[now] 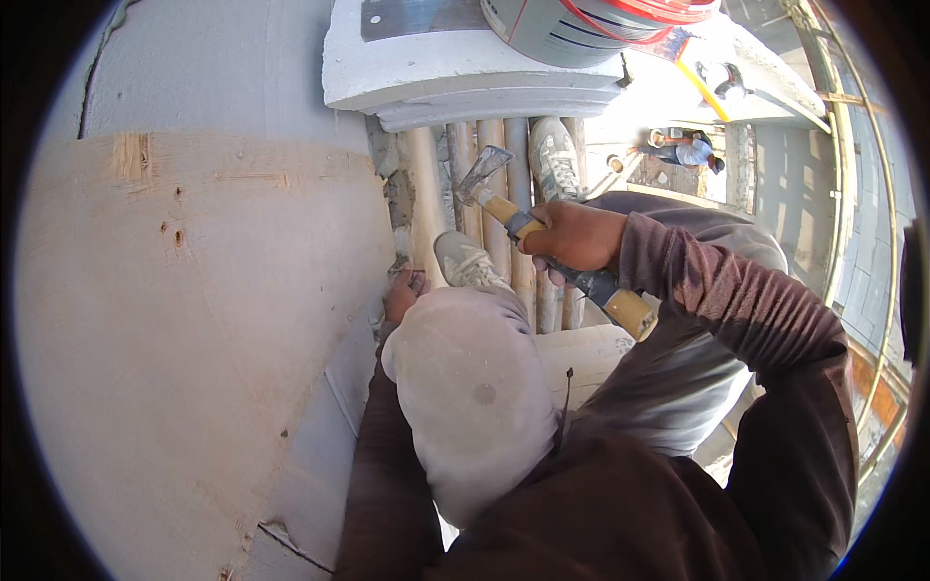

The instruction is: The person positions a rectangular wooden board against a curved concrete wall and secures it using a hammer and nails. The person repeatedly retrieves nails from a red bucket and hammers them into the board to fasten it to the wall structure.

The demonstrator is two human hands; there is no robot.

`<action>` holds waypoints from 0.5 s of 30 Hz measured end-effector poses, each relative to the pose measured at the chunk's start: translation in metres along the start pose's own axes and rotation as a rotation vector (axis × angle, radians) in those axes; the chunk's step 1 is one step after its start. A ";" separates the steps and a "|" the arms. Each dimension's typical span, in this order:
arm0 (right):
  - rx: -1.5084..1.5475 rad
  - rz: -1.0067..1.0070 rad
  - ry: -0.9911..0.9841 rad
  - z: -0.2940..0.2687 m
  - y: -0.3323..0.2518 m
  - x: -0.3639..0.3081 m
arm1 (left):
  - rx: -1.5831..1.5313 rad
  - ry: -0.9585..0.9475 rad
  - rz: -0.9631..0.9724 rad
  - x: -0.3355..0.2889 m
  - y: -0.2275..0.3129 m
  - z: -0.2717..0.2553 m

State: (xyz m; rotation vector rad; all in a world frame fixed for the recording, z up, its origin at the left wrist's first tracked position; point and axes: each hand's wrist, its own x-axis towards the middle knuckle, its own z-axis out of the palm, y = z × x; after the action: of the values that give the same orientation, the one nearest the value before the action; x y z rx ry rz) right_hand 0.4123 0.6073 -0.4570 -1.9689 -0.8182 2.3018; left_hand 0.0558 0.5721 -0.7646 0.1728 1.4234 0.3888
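Note:
My right hand (581, 237) is closed round the handle of a hatchet (499, 205). The tool has a flared metal blade and a wooden handle wrapped in dark tape, and its blade points up and to the left. Lower on the left, my left hand (405, 293) rests at the broken edge of the wall (397, 184), beside a plywood panel (203, 300). Its fingers are curled together, and my raised knee (475, 387) partly covers the hand. Whatever they pinch is too small to make out.
Round poles (494, 174) run under my shoes (467, 259), with gaps between them. Ahead, a white moulded ledge (426, 68) carries a grey bucket (562, 34) with a red rim. Far below at right, another person (693, 152) works near scaffold poles (841, 184).

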 end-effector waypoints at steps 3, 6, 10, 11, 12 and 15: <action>0.432 0.010 -0.035 -0.005 -0.008 -0.044 | 0.088 -0.032 0.030 -0.004 0.008 0.012; 0.793 0.005 -0.040 0.001 0.000 -0.032 | 0.168 -0.040 0.041 -0.011 0.003 0.026; 0.912 0.010 -0.049 0.008 0.020 0.018 | 0.252 -0.041 0.058 -0.014 0.008 0.037; 0.918 0.023 -0.081 0.010 0.020 0.026 | 0.264 -0.035 0.069 -0.013 0.010 0.040; 0.922 0.031 -0.105 0.008 0.020 0.033 | 0.285 -0.033 0.077 -0.013 0.013 0.042; 0.723 0.034 -0.119 0.004 0.021 0.047 | 0.359 -0.045 0.108 -0.015 0.019 0.045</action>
State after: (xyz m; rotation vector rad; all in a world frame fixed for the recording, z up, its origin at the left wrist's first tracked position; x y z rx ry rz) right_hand 0.4057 0.6029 -0.5080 -1.5308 0.0737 2.2790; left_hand 0.0958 0.5892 -0.7373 0.5487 1.4340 0.2128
